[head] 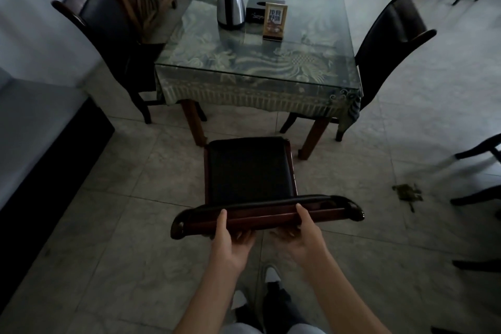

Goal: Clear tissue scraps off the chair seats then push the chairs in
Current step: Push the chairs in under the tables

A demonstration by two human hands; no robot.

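wooden chair back (267,211) in both hands' grip

Fingers (245,236) hidden behind chair back (267,213)

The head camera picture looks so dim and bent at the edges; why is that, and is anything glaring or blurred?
Head view: the room is dim, daylight falling from the upper right; the glass table top and kettle catch pale reflections; the wide lens bows the chair back that both hands grip; the corners darken and smear, and the black seat loses detail.
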